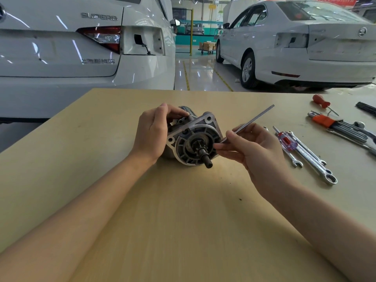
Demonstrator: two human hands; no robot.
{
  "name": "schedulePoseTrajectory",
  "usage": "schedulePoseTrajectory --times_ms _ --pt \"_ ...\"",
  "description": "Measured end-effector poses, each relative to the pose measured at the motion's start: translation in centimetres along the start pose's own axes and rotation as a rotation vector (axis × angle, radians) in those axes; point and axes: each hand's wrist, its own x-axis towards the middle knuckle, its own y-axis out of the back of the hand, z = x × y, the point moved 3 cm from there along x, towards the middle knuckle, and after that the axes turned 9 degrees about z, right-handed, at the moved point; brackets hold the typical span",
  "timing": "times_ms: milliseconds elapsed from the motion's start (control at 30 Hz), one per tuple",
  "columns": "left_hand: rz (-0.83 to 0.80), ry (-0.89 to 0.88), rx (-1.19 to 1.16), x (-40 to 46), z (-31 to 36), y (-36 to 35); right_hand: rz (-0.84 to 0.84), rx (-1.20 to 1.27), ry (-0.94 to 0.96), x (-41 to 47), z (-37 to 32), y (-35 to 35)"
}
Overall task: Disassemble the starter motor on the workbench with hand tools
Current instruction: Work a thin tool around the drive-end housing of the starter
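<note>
Left to right. The left hand (151, 132) curls over the top and left flank of the starter motor (191, 139), thumb and fingers gripping the housing to steady it. The motor lies on its side on the workbench (183, 210), about midway along and toward the far edge, its flanged nose and pinion shaft (205, 157) facing the near edge. The right hand (256, 155) pinches a long slim metal rod (250, 123), probably a hex key or through-bolt, its lower end touching the right rim of the nose housing; which it is cannot be told. Toward the right edge lie a red-handled screwdriver (285, 140), combination wrenches (313, 159), a hex key set (337, 125) in an orange holder, and a second, orange-handled screwdriver (321, 101) near the far right corner.

Judged step: working a fastener at the nose flange. To do it well, keep the left grip firm so the housing cannot roll, seat the rod squarely before turning, and keep it in line with the fastener axis to avoid slipping.
</note>
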Motion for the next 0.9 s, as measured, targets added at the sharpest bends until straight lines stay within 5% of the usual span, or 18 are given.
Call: schedulePoseTrajectory --times_ms 200,400,533,700,900 --pt "0.004 -0.003 0.004 0.0 0.0 0.0 -0.093 -0.282 0.317 -0.3 -0.8 -0.6" --pt "0.004 -0.007 -0.01 0.0 0.0 0.1 -0.254 -0.885 1.077 -0.8 -1.3 -1.2" --pt "0.002 -0.006 -0.018 0.0 0.0 0.0 -0.398 -1.048 1.228 -1.4 -0.7 -1.3" --pt "-0.005 -0.009 -0.007 0.0 -0.1 0.1 -0.285 -0.85 1.058 -1.0 -0.7 -1.2" --pt "0.013 -0.003 -0.004 0.0 -0.1 0.1 -0.002 -0.153 0.198 0.5 -0.2 0.2"
